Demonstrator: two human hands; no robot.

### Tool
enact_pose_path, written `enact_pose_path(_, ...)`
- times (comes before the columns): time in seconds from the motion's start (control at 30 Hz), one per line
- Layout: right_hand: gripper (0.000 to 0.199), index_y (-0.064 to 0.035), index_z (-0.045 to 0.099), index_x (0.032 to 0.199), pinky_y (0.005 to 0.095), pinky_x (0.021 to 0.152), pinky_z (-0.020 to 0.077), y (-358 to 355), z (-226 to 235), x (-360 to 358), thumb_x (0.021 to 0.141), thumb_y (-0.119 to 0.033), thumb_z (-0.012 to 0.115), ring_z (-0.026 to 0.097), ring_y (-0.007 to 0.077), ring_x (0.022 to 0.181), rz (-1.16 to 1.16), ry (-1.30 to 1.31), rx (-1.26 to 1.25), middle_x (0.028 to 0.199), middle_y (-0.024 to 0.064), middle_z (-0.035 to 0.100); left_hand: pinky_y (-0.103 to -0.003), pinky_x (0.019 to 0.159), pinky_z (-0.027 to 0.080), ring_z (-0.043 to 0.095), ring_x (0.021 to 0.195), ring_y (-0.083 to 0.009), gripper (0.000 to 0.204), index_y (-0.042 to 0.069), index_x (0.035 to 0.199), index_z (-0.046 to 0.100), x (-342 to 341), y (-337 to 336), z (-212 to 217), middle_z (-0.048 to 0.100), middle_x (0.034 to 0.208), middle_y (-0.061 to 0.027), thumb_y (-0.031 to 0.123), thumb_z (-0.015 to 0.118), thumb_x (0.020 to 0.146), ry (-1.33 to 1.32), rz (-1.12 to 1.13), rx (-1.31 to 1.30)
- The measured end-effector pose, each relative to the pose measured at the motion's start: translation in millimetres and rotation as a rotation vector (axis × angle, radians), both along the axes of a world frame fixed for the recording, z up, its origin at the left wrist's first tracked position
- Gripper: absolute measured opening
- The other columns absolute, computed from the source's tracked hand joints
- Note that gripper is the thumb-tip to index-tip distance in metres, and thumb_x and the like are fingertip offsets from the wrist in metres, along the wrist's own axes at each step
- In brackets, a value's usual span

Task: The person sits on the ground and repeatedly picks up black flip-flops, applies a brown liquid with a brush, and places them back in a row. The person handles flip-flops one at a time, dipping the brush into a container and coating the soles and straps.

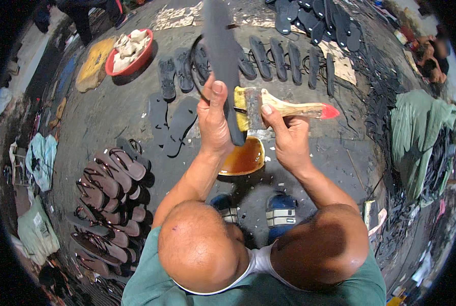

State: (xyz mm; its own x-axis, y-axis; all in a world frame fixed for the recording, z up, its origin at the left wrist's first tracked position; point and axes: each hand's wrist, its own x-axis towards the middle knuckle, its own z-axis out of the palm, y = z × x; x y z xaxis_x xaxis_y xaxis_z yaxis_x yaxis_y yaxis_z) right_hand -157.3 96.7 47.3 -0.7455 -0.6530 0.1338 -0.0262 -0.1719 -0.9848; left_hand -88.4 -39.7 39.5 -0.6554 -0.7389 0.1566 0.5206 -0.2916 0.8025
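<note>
My left hand (215, 120) grips a dark grey sandal (221, 51) raised on edge in front of me, its thin black strap looping out on the left. In my right hand (291, 135) is a brush (299, 109) with a pale wooden handle tipped in red. The yellow bristles (241, 108) press against the sandal's right face. Below them on the floor stands a bowl of amber-brown liquid (245, 157), partly covered by my left wrist and the sandal. Fingers of both hands are wrapped round what they hold.
Black sandals (261, 57) stand in a row beyond my hands, with more piled (319, 20) farther back. Brown sandals (108, 178) lie stacked at my left. A red basin (145, 57) holds pale scraps. Green cloth (416, 127) and black strips lie at the right, near another person (432, 56).
</note>
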Motion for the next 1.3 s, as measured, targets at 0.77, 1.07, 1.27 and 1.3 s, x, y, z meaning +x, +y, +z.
enact_pose_path(0.77,0.015,-0.0067,0.071,0.100,0.0360,0.073,0.0396,30,5,-8,0.089,-0.016,0.072,0.058,0.0200,0.080,0.205,0.814,-0.028,0.090,0.0050,0.065,-0.035,0.096,0.049,0.060,0.108,-0.0185,0.073,0.002,0.134,0.051,15,16,21,0.061,0.122,-0.0103,0.062,0.056,0.093,0.081,-0.024,0.170)
enact_pose_path(1.07,0.018,0.0009,0.070,0.104,0.0297,0.073,0.0449,21,-14,1,0.091,-0.011,0.070,0.057,0.0134,0.081,0.024,0.253,-0.008,0.087,0.0057,0.064,-0.037,0.097,0.049,0.060,0.112,-0.0190,0.065,0.004,0.134,0.051,10,18,9,0.062,0.124,-0.0074,0.056,0.057,0.095,0.112,0.092,-0.081)
enact_pose_path(1.27,0.014,0.0015,0.069,0.098,0.0296,0.072,0.0443,28,-8,6,0.091,-0.011,0.070,0.056,0.0139,0.082,0.143,0.257,-0.051,0.088,0.0048,0.059,-0.035,0.095,0.049,0.061,0.110,-0.0182,0.059,0.003,0.132,0.052,12,16,7,0.063,0.120,-0.0068,0.050,0.058,0.097,0.124,0.040,0.019)
enact_pose_path(1.3,0.014,0.0014,0.068,0.097,0.0296,0.072,0.0445,29,-3,5,0.091,-0.011,0.070,0.056,0.0139,0.082,0.180,0.229,-0.030,0.088,0.0050,0.060,-0.035,0.095,0.050,0.061,0.108,-0.0184,0.059,0.003,0.132,0.053,14,14,6,0.063,0.119,-0.0070,0.050,0.058,0.097,0.127,0.035,0.037)
